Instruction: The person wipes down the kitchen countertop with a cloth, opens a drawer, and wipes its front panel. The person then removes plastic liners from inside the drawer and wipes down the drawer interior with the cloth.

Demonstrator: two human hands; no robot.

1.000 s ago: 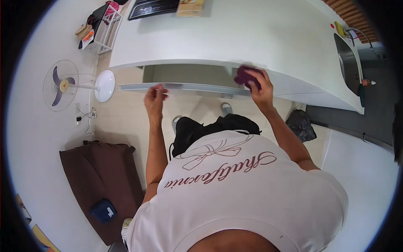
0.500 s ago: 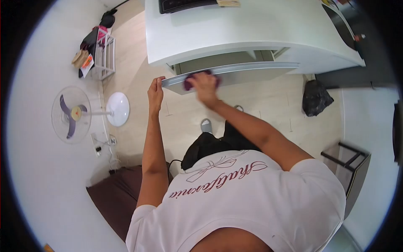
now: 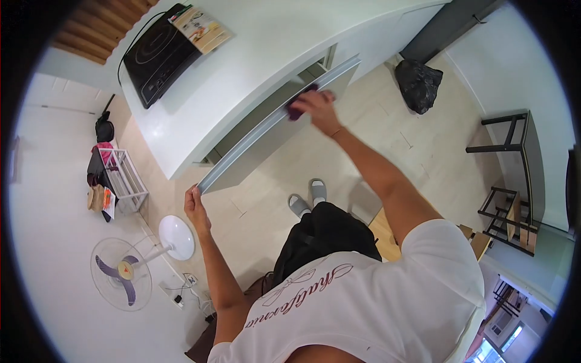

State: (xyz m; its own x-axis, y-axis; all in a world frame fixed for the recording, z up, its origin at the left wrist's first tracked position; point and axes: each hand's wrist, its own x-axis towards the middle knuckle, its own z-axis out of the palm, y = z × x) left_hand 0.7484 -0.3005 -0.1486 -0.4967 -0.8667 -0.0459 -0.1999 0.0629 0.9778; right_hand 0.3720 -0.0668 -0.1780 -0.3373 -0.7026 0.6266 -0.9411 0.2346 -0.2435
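A wide drawer [image 3: 260, 142] stands pulled out from under the white counter [image 3: 242, 72], with a grey strip along the top of its front. My left hand [image 3: 196, 209] grips the left end of that front, fingers closed around its edge. Toward the other end, my right hand [image 3: 318, 109] presses a dark purple cloth [image 3: 296, 107] against the top of the drawer front. Part of the cloth is hidden under my fingers, which are slightly blurred.
A black induction cooker [image 3: 160, 54] with a booklet [image 3: 201, 29] rests on the counter. On the floor are a black plastic bag [image 3: 418, 86], a standing fan [image 3: 124, 271] and a white rack [image 3: 126, 175] holding bags. Black-framed furniture [image 3: 505, 133] stands at the right.
My view has turned, so the counter and drawer now slant. My right hand has slid the cloth rightward along the drawer front, farther from my left hand, which keeps its grip on the end.
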